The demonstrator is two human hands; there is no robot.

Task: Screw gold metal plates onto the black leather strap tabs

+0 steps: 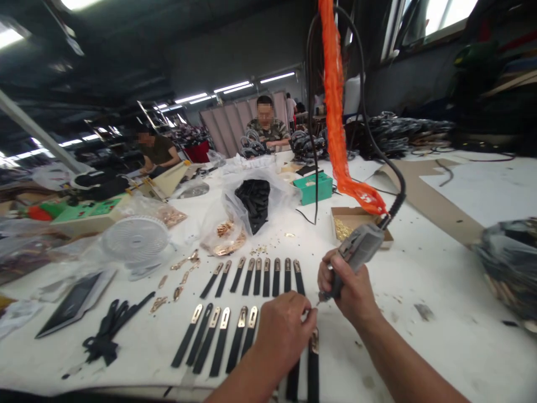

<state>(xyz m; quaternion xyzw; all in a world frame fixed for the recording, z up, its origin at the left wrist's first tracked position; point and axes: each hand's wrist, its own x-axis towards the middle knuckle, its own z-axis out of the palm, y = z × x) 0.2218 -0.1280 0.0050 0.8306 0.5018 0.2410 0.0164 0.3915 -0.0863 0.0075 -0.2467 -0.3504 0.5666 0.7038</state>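
My right hand grips a grey electric screwdriver, its bit pointing down and left. My left hand is closed in a pinch right at the bit's tip; what its fingers hold is too small to make out. Just below the fingertips lies a black strap with a gold metal end plate, and another strap end shows beside it. Two rows of similar black straps lie to the left: a far row and a near row, most with gold plates. My left hand and forearm partly cover the near row.
An orange wrap and black cable hang above the screwdriver. Beyond stand a cardboard box of small gold pieces, a green box and a plastic bag of black parts. At left are a white fan and loose straps. People sit farther back.
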